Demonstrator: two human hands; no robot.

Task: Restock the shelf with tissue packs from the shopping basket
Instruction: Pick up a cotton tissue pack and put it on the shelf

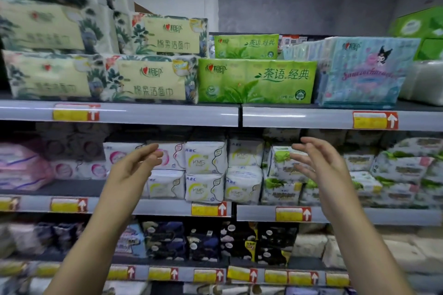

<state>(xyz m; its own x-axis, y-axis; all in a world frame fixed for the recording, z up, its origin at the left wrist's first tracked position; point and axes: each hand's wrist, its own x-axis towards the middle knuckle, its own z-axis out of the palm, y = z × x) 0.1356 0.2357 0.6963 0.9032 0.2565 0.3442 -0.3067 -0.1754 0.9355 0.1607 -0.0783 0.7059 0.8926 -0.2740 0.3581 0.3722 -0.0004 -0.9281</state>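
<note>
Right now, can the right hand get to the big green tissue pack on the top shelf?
Probably yes. The right hand is open and empty, and the green tissue pack sits at the shelf's front edge, nothing before it.

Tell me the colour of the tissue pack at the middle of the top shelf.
Bright green tissue pack, with leaf artwork; seen clearly in the head view.

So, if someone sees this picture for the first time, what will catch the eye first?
Probably the two bare hands, left hand and right hand, raised open and empty before the middle shelf. Above them, on the top shelf, the bright green tissue pack stands out, between cream floral packs and a pale blue cartoon pack.
</note>
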